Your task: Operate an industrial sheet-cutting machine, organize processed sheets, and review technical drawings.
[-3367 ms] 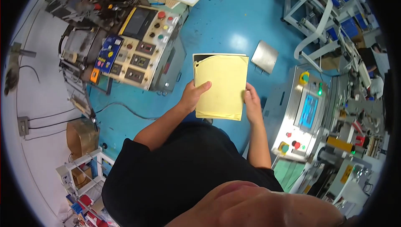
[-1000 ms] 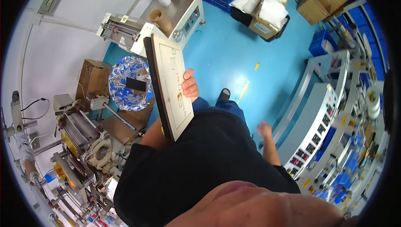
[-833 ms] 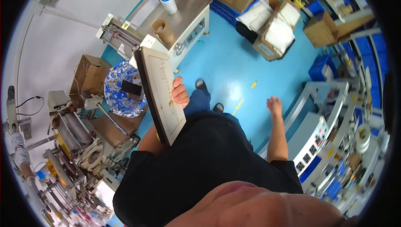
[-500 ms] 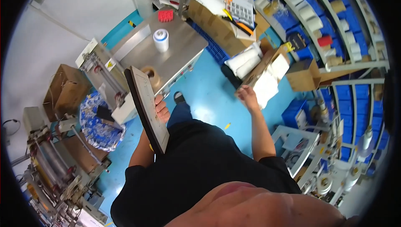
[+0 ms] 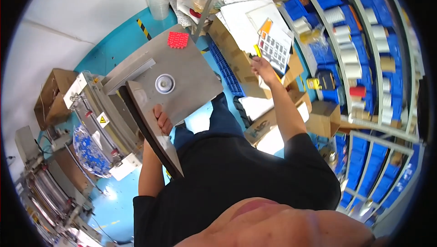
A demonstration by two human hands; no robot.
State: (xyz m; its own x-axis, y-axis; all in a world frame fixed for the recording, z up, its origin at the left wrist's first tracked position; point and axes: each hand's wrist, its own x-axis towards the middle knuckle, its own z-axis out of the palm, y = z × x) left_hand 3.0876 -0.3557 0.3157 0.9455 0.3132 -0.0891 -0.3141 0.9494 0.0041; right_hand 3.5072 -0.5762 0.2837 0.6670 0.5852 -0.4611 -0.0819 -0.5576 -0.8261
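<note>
My left hand (image 5: 162, 119) grips a flat board (image 5: 152, 131) with a dark brown edge and a pale face, held upright on edge at my left side. Its lower end is against my black shirt. My right hand (image 5: 265, 70) is raised with its fingers loosely curled; nothing shows in them. It hovers at the near edge of white papers (image 5: 241, 19), close to a calculator (image 5: 274, 49) and a yellow-and-black tool (image 5: 257, 50). These lie on a large cardboard box (image 5: 227, 49).
A metal worktable (image 5: 191, 72) ahead bears a white roll (image 5: 165, 84) and a red block (image 5: 178, 40). To its left stands a roller machine (image 5: 102, 124). Shelves of blue bins (image 5: 353, 65) line the right, with a cardboard box (image 5: 324, 118) before them. A blue crate (image 5: 223, 67) sits by the table.
I have moved forward, so the worktable and papers are nearer. My right arm has swung forward from low beside an open box to the papers. The board stays in my left hand.
</note>
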